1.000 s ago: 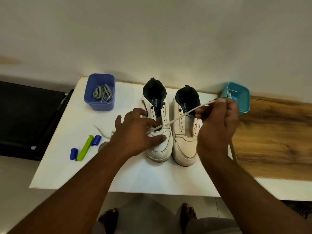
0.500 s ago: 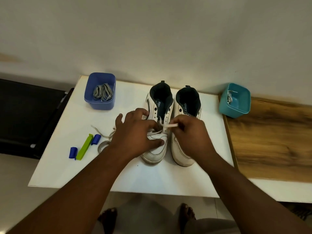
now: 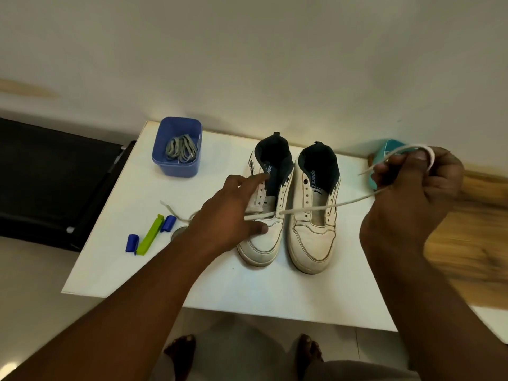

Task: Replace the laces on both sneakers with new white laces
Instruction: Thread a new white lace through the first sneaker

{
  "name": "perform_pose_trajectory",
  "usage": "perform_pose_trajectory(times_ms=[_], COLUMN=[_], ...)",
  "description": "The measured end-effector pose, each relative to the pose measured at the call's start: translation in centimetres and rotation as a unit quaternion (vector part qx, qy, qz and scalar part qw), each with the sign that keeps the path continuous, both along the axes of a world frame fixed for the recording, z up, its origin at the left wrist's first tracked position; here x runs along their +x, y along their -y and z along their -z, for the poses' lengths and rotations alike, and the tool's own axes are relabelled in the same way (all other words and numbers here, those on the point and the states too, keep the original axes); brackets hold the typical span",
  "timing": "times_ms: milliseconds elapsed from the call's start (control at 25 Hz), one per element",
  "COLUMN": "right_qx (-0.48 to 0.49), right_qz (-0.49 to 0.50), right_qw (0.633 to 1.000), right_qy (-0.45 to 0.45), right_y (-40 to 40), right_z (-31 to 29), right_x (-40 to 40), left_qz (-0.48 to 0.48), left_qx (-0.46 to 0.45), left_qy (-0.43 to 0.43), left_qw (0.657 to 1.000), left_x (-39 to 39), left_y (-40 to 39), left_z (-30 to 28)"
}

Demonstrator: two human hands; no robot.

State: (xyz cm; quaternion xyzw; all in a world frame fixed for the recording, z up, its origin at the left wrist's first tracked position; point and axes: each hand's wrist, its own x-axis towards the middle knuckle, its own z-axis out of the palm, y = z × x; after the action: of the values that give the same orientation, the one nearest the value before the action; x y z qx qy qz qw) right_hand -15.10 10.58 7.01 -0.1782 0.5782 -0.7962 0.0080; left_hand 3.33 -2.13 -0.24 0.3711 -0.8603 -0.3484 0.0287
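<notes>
Two white sneakers are sitting side by side near the middle of the white table, toes pointing toward the near edge, heels toward the far edge by the wall. The left hand is resting on the left sneaker, fingers loosely spread over its eyelet rows and thumb lying across the toe box, steadying the shoe. A new white lace is running through the lowest eyelets of that sneaker — it is stretching taut out to the right, passing over the right sneaker, which is sitting unlaced and untouched.

The right hand is hovering raised over the table's right edge, fingers curled, pinching the lace; the slack is looping up and round its fingertips, with the tip end sticking out to the left. The hand is motion-blurred, so the exact finger placement is hard to tell. The other end of the lace is trailing out from under the left hand toward the table's left side, lying on the surface.

At the far left corner a blue tub is holding a bundle of grey laces. A teal tub is peeking out behind the right hand at the far right edge. Toward the left edge, a green clip is lying with two small blue pieces — one at its near end, one at its far end. A wooden surface is adjoining the table on the right.
</notes>
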Motion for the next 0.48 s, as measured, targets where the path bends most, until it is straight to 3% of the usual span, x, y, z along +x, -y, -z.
perform_pose_trajectory(times_ms=[120,200,240,280,360,400,480], right_qx=[0.108,0.262,0.387,0.505,0.615,0.632,0.646], right_qz=[0.037,-0.022,-0.062,-0.082,-0.087,-0.101,-0.130], right_qw=[0.993,0.963,0.912,0.836,0.701,0.665,0.637], right_qy=[-0.023,-0.064,-0.120,-0.198,-0.351,-0.385,-0.401], right_y=[-0.1,-0.1,-0.1,-0.2,-0.2,0.0,0.3], right_z=[0.8,2.1,2.9,3.6,4.9,5.6,6.5], right_x=[0.1,0.6,0.8,1.4,3.2,3.9,4.7], left_qz=[-0.022,-0.003,-0.001,-0.004,-0.014,-0.016,-0.022], left_qx=[0.045,0.059,0.058,0.053,0.037,0.032,0.044], left_qy=[0.022,0.058,0.075,0.086,0.081,0.070,0.046], left_qw=[0.999,0.997,0.995,0.995,0.996,0.997,0.998], left_x=[0.8,1.3,1.5,1.6,1.6,1.6,1.5], left_y=[1.0,1.1,1.1,1.1,1.1,1.2,1.4], left_z=[-0.3,-0.1,0.1,0.2,0.3,0.2,0.2])
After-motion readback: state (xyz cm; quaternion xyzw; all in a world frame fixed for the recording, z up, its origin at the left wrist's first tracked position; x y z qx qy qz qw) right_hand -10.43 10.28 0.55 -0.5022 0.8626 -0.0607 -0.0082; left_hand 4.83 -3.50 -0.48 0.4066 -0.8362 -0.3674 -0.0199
